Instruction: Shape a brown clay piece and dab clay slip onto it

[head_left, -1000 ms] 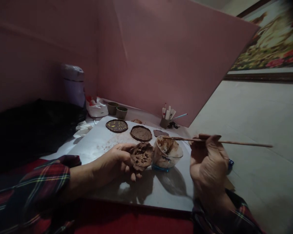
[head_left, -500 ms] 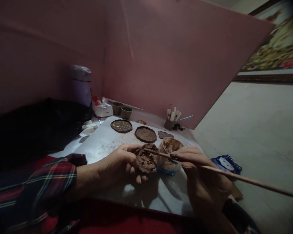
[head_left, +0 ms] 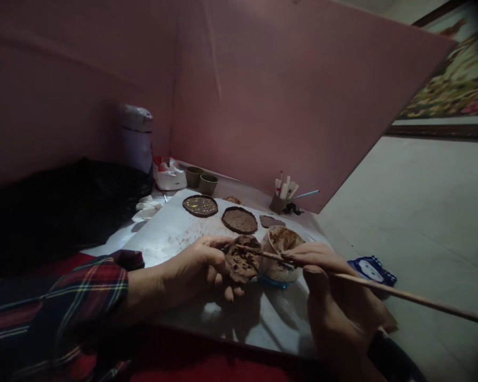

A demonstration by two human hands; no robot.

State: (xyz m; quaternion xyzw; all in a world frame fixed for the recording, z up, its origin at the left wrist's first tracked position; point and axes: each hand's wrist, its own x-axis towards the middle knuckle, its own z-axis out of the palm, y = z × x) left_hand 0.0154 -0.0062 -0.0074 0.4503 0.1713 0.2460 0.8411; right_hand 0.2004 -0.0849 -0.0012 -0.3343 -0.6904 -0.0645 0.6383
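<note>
- A dim room with pink walls fills the upper frame; a framed painting [head_left: 458, 85] leans at the upper right, and a white sheet [head_left: 171, 233] covers the low surface at centre.
- The left hand [head_left: 195, 268], fingers curled closed, clamps a brown clay disc [head_left: 242, 260] just above the sheet at frame centre.
- The right hand [head_left: 334, 297] pinches a long wooden stick [head_left: 382, 289], whose smeared tip touches the disc's top edge.
- Directly behind the disc sits a clear bowl [head_left: 282, 254], its inside coated with brown paste.
- Farther back lie a dark disc with yellow dots [head_left: 200, 206], a plain brown disc [head_left: 239, 220] and a small flat scrap [head_left: 272, 221].
- Two green cups [head_left: 201, 180] stand side by side near the wall; their contents cannot be made out.
- A small holder [head_left: 279, 202] holds white tools upright.
- A pale lidded canister [head_left: 136, 137] stands at upper left.
- A blue packet [head_left: 371, 269] lies on the floor at right.
</note>
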